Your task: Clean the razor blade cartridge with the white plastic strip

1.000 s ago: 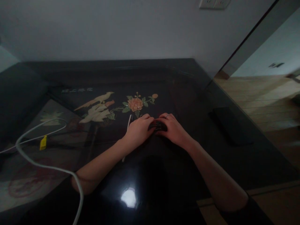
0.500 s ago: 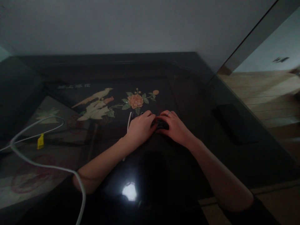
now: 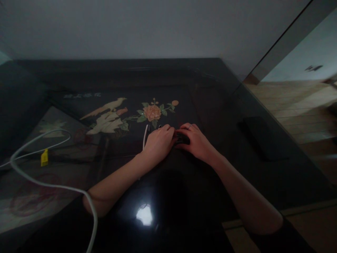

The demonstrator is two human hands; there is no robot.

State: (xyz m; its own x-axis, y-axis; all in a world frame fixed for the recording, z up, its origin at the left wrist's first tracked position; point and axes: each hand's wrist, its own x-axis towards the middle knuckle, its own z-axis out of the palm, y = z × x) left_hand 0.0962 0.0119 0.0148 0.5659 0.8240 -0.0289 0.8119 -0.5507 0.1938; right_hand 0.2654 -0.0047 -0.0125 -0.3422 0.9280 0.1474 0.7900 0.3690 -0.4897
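head | small dark object (image 3: 181, 139) between both hands | left hand (image 3: 158, 143), right hand (image 3: 198, 144) both clasping it on table (image 3: 237, 168)

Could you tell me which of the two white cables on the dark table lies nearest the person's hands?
The thin white cable beside the left hand; the thick white cable loops far off by the yellow tag.

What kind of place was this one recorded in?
Probably a room in a home. A glossy dark table with an inlaid bird-and-flower design stands against a plain wall, with wooden flooring beside it and a white cable trailing across.
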